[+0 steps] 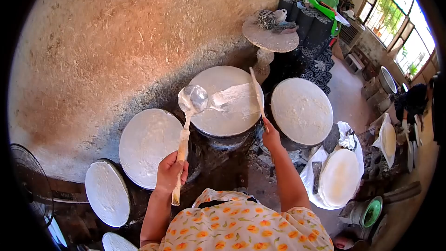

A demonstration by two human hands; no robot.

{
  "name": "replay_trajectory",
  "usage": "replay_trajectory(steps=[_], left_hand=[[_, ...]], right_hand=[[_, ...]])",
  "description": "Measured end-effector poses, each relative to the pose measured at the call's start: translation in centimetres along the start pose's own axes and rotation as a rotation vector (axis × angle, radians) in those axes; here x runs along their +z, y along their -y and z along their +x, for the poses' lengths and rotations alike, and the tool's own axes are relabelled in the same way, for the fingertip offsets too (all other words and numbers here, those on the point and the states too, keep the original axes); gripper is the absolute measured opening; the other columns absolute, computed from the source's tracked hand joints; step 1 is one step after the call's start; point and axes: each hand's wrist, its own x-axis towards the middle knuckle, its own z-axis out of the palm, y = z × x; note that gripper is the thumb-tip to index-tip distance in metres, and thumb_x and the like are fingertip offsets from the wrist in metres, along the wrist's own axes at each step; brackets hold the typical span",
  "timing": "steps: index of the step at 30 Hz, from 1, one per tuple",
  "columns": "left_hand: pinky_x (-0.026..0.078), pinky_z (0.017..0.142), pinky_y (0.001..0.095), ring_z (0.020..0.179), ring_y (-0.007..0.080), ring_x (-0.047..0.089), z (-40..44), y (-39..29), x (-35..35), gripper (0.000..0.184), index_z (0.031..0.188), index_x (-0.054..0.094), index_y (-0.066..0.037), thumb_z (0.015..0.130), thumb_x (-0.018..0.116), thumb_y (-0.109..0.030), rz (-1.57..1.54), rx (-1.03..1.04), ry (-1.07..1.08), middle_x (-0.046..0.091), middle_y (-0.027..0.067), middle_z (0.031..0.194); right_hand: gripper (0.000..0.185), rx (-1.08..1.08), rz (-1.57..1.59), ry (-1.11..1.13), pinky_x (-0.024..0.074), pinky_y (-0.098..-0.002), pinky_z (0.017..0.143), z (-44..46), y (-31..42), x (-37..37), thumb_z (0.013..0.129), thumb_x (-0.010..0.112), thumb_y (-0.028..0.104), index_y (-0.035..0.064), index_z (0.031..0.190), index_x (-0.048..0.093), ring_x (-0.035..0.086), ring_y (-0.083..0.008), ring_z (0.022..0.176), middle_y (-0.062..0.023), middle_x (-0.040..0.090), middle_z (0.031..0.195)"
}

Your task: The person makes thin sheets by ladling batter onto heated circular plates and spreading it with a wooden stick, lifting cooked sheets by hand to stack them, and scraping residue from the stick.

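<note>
My left hand (171, 172) is closed round the handle of a ladle (195, 98), whose batter-coated bowl is over the left edge of the middle round griddle (227, 123). In my right hand (271, 135) is a long flat wooden spatula (258, 90), held upright across that griddle's right side. A streak of white batter (232, 96) lies on the griddle between the two tools. Pale round griddles stand on either side, one at the left (151, 146) and one at the right (302, 111).
More round griddles (108, 194) continue at the lower left, near a fan (30, 181). A stack of pale flat rounds (341, 176) lies on white plastic at the right. Behind are a round stand (269, 37) and black cylinders (306, 23). A green-lined bucket (371, 211) is lower right.
</note>
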Motion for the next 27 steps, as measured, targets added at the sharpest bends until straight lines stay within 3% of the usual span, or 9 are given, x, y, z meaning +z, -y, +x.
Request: replay_trajectory(steps=[4,6,9,13,16,21,24,26,27], left_hand=[[0.041,0.041,0.0227,0.047,0.0083,0.048,1.3,0.7,0.0,0.010,0.087,0.053,-0.003,0.088,0.045,-0.009,-0.005,-0.009,0.021,0.051,0.0019,0.065],[0.041,0.041,0.0227,0.047,0.0083,0.048,1.7,0.9,0.2,0.010,0.086,0.053,-0.003,0.088,0.045,-0.009,0.002,-0.011,0.008,0.051,0.0019,0.064],[0.040,0.041,0.0228,0.046,0.0083,0.048,2.2,0.9,0.6,0.010,0.084,0.053,-0.004,0.088,0.046,-0.009,0.023,-0.026,-0.028,0.051,0.0018,0.064],[0.040,0.040,0.0232,0.046,0.0084,0.048,3.1,0.9,1.5,0.010,0.081,0.053,-0.004,0.087,0.046,-0.009,0.076,-0.045,-0.071,0.051,0.0019,0.063],[0.040,0.040,0.0236,0.046,0.0085,0.048,4.2,0.6,2.0,0.009,0.079,0.052,-0.004,0.085,0.047,-0.009,0.146,-0.057,-0.085,0.051,0.0019,0.062],[0.040,0.040,0.0240,0.046,0.0090,0.048,5.7,0.1,2.0,0.008,0.078,0.052,-0.004,0.082,0.047,-0.008,0.231,-0.091,-0.149,0.051,0.0020,0.061],[0.041,0.039,0.0244,0.046,0.0098,0.049,6.7,0.7,2.0,0.008,0.078,0.053,-0.004,0.082,0.046,-0.008,0.277,-0.098,-0.144,0.051,0.0024,0.061],[0.041,0.039,0.0249,0.046,0.0105,0.050,7.6,0.9,2.8,0.009,0.078,0.053,-0.004,0.082,0.046,-0.008,0.330,-0.098,-0.182,0.052,0.0033,0.061],[0.041,0.038,0.0260,0.045,0.0115,0.050,8.3,1.2,3.0,0.009,0.079,0.052,-0.003,0.082,0.045,-0.008,0.345,-0.115,-0.181,0.053,0.0048,0.062]], right_hand=[[0.062,-0.006,0.089,0.286,0.0455,-0.0318,0.087,-1.6,1.2,0.4,0.076,0.044,-0.008,0.0192,0.132,0.050,0.060,-0.0283,0.106,-0.0178,0.060,0.117],[0.061,-0.272,-0.049,0.380,0.0461,-0.0312,0.086,-4.1,1.6,-0.5,0.076,0.045,-0.008,0.0185,0.130,0.052,0.061,-0.0266,0.105,-0.0190,0.061,0.114],[0.060,-0.130,0.010,0.512,0.0472,-0.0325,0.085,-6.3,2.0,-4.2,0.075,0.045,-0.009,0.0188,0.128,0.053,0.061,-0.0274,0.105,-0.0185,0.062,0.114],[0.062,-0.008,0.064,0.256,0.0467,-0.0333,0.087,-2.5,0.4,-3.3,0.076,0.046,-0.008,0.0204,0.131,0.050,0.059,-0.0297,0.108,-0.0168,0.058,0.121],[0.063,-0.125,0.187,0.293,0.0419,-0.0299,0.094,-0.4,0.7,-1.5,0.074,0.044,-0.011,0.0161,0.130,0.052,0.056,-0.0215,0.114,-0.0146,0.058,0.123],[0.062,0.002,0.013,0.603,0.0379,-0.0267,0.097,-4.5,-0.8,-6.1,0.074,0.042,-0.013,0.0108,0.131,0.050,0.051,-0.0210,0.120,-0.0125,0.056,0.128],[0.063,0.039,0.112,0.557,0.0387,-0.0254,0.095,-5.9,-2.6,-7.3,0.074,0.042,-0.014,0.0115,0.131,0.051,0.052,-0.0204,0.118,-0.0119,0.057,0.127],[0.066,-0.104,0.080,0.207,0.0476,-0.0287,0.070,-5.8,-4.3,-5.6,0.075,0.045,-0.009,0.0245,0.131,0.051,0.062,-0.0189,0.084,-0.0166,0.064,0.107],[0.066,-0.101,0.080,0.203,0.0476,-0.0287,0.070,-6.1,-4.2,-5.2,0.075,0.045,-0.009,0.0245,0.131,0.051,0.062,-0.0189,0.084,-0.0166,0.064,0.107]])
